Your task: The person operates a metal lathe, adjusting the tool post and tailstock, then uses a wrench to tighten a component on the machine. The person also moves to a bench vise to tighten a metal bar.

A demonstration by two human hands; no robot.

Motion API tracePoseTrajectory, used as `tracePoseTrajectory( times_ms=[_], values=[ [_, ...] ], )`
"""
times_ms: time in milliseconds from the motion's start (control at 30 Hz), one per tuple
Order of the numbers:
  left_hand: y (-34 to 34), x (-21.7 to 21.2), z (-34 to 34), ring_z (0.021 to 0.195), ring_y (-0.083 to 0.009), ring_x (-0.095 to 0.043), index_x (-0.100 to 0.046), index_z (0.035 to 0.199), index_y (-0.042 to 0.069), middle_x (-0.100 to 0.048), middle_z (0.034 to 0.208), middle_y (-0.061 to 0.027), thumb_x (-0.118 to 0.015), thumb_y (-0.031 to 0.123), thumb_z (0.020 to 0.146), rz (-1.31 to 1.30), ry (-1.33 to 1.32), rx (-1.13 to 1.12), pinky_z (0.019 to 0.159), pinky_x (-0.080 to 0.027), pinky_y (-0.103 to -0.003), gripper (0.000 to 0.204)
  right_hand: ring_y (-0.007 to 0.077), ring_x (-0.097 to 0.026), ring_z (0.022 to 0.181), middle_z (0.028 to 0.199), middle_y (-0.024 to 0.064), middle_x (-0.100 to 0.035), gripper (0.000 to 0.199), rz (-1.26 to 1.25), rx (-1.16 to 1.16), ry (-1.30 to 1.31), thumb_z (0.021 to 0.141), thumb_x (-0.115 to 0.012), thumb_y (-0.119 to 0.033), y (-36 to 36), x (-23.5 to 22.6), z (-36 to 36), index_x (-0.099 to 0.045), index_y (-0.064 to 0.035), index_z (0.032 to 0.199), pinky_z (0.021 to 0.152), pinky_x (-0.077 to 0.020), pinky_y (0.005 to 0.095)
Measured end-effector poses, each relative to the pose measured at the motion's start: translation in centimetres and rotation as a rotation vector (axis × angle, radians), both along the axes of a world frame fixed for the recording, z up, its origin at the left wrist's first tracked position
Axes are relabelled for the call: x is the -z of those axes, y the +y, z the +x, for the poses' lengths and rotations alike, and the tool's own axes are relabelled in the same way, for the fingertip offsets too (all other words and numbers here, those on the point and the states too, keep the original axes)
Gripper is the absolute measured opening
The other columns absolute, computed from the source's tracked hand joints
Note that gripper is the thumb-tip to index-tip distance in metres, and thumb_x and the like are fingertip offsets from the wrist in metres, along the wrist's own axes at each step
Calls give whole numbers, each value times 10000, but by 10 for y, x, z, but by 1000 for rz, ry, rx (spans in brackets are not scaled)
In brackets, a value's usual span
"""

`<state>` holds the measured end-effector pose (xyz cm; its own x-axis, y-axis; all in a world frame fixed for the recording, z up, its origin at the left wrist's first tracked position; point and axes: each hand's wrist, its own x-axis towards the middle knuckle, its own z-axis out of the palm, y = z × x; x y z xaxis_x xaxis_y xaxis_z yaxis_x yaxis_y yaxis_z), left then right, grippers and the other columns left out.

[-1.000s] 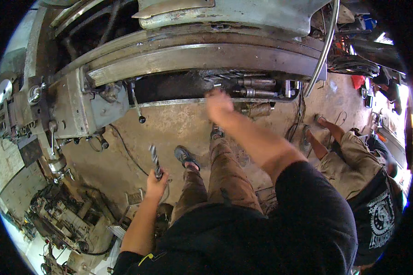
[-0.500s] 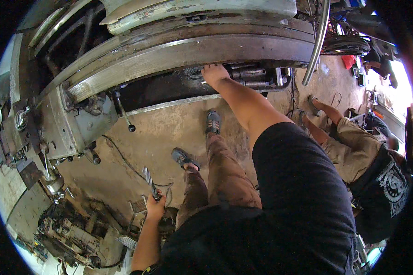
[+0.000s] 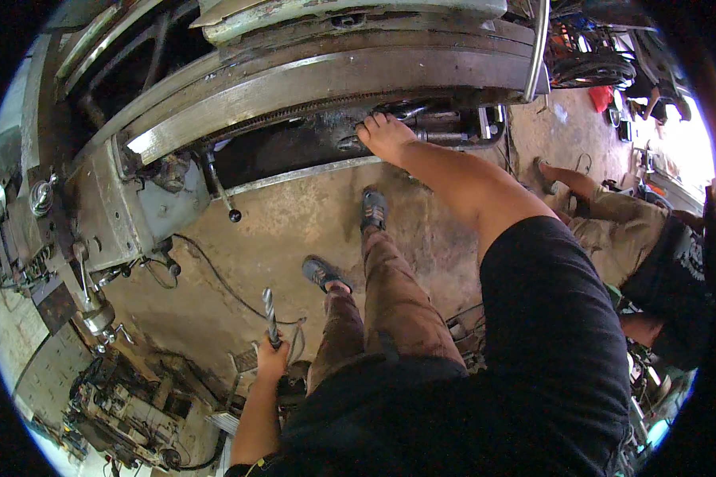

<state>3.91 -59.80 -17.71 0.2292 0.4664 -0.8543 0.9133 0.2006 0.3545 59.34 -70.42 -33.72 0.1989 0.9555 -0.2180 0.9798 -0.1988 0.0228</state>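
From where I stand, a big grey metal machine (image 3: 358, 75) spans the workshop above a stained brown floor (image 3: 247, 246). Beneath its long rail sits a dark tray (image 3: 294, 180), with metal cylindrical tools (image 3: 444, 137) at its right end. Off to the right, another person (image 3: 652, 254) is in khaki and black. The worker's right arm stretches forward, the right hand (image 3: 383, 137) bent over the tray, fingers curled; I can't tell whether it grips anything. Low down, the left hand (image 3: 272, 359) is closed around a drill bit (image 3: 270, 314), fluted end up.
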Motion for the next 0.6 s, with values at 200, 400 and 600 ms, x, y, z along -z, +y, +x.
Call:
tracePoseTrajectory(
  times_ms=[200,400,600],
  values=[
    [11,1,-28,721,-168,-555,-566,1112,60,-563,780,-47,-693,173,818,68,58,116,703,-470,-331,340,308,-560,1042,1128,140,-567,383,110,-65,-19,859,-550,-166,-20,-63,-55,-501,-51,1221,871,-480,438],
    [50,-1,-52,833,-277,-647,-613,1072,60,-664,884,-126,-714,207,782,155,-9,347,759,-494,-388,341,368,-569,1116,1185,214,-569,288,-4,483,264,900,-483,-108,-44,-154,-143,-481,4,1166,936,-496,436],
    [95,-26,-76,861,-362,-633,-609,1038,78,-661,900,-171,-697,217,755,281,-46,646,772,-490,-435,327,456,-591,1085,1130,321,-594,335,91,1111,596,870,-562,-154,-129,-226,-232,-462,63,1104,898,-509,502]
  ],
)
